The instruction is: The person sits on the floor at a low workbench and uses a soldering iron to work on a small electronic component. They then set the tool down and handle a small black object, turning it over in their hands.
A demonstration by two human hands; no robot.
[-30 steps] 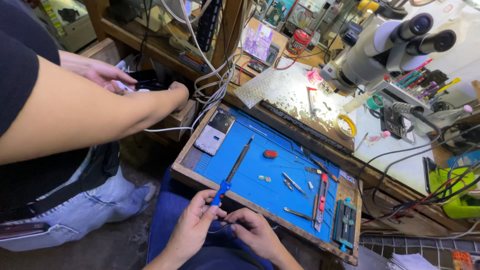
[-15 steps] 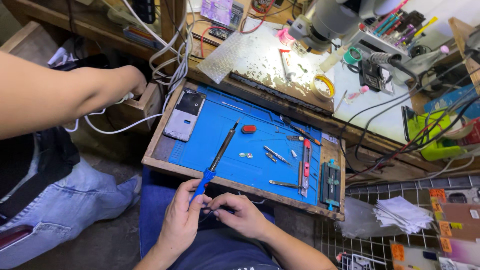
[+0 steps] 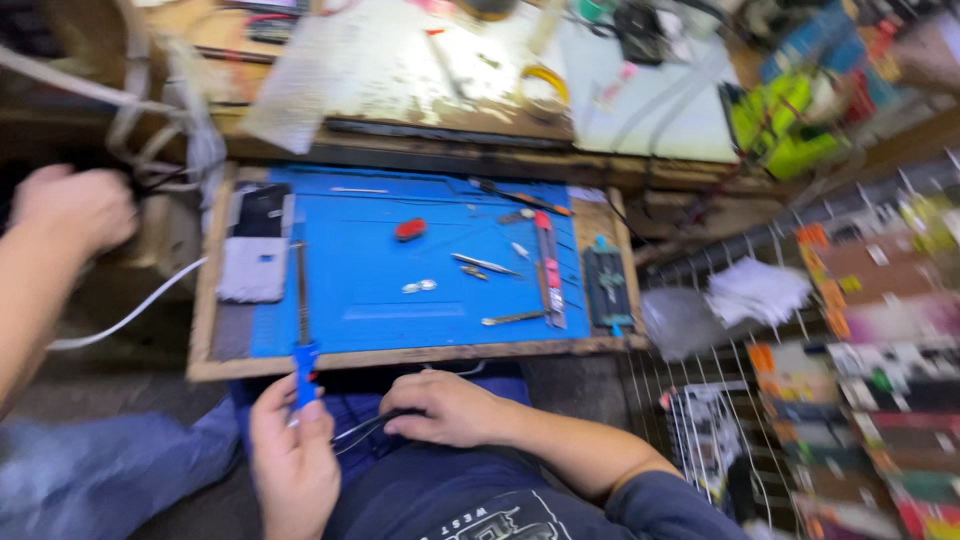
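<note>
Cluttered workbench (image 3: pixel 420 90) fills the background; frame motion-blurred. Blue mat (image 3: pixel 400 290) in wooden tray taken as landmark. On its left edge: phone (image 3: pixel 256 256), face down. Near mat centre: small red piece (image 3: pixel 410 229); right of centre, tweezers (image 3: pixel 484 265). Below the mat's near edge, left hand (image 3: pixel 292 460) is curled around blue-handled tool (image 3: pixel 303 340), whose shaft lies up over the mat. Right hand (image 3: pixel 447 408), just beside it, pinches thin black cable (image 3: pixel 362 428). Another person's hand (image 3: pixel 70 205) is far left of the mat.
</note>
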